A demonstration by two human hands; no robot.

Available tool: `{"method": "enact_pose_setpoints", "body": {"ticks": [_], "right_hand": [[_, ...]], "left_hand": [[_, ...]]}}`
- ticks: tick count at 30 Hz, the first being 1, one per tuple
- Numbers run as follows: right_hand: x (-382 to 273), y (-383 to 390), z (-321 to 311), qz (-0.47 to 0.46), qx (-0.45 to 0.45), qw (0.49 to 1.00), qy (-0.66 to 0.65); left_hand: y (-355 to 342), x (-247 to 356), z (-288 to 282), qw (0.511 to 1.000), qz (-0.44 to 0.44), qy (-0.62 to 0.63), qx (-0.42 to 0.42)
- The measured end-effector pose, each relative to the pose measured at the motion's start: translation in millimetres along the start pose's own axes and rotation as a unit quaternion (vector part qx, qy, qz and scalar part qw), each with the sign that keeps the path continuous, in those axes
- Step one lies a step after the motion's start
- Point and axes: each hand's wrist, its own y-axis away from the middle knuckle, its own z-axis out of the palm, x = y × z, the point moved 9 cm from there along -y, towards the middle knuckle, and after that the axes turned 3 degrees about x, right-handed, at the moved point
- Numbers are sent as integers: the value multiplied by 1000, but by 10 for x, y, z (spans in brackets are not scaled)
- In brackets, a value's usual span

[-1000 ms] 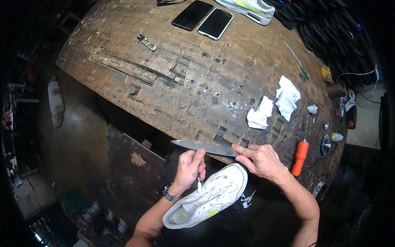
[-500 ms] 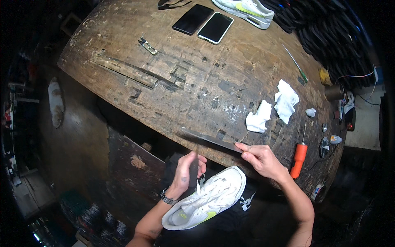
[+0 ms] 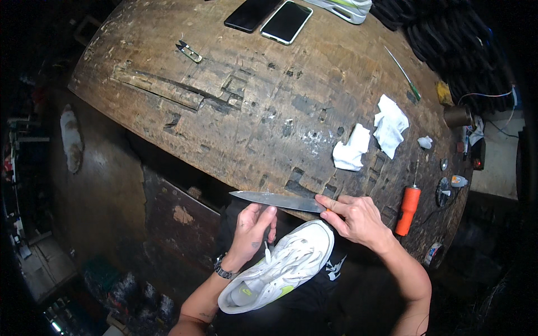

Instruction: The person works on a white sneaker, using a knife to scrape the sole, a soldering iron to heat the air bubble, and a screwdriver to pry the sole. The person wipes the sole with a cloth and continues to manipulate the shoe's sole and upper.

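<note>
My right hand (image 3: 358,221) is closed round the handle of a long knife (image 3: 274,199), its thumb and forefinger pressed near the base of the blade. The pointed blade lies level over the bench's near edge, tip to the left. Just below the blade, my left hand (image 3: 254,229) has its fingers loosely curled and apart, the thumb tip close to the metal; whether they touch I cannot tell. Under both hands a white sneaker (image 3: 280,266) with yellow-green marks rests on my lap, toe toward the upper right. Its loose lace hangs beside my left hand.
On the worn wooden bench (image 3: 224,134) lie white cloth scraps (image 3: 390,127), an orange-handled tool (image 3: 408,210), a green-handled pointed tool (image 3: 404,74), thread snips (image 3: 189,52) and two phones (image 3: 287,22). Another white sneaker (image 3: 350,8) stands at the far edge. A cat (image 3: 72,139) lies on the floor.
The knife has turned so its broad face shows, and its blade has come down closer to my left hand. My left thumb has risen toward the blade. The view has shifted slightly.
</note>
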Motion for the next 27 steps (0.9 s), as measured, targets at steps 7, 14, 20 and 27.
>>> {"method": "enact_pose_setpoints", "body": {"ticks": [7, 14, 20, 27], "right_hand": [[-3, -6, 32, 11, -13, 1000, -5], [-39, 9, 21, -19, 18, 1000, -15], [-17, 1, 2, -28, 5, 999, -18], [-90, 11, 22, -22, 42, 998, -32]], "left_hand": [[-9, -36, 33, 996, -37, -69, 42], [-30, -21, 32, 995, -42, -84, 35], [-31, -27, 34, 995, -24, -86, 38], [-91, -51, -18, 986, -1, -151, 66]]}}
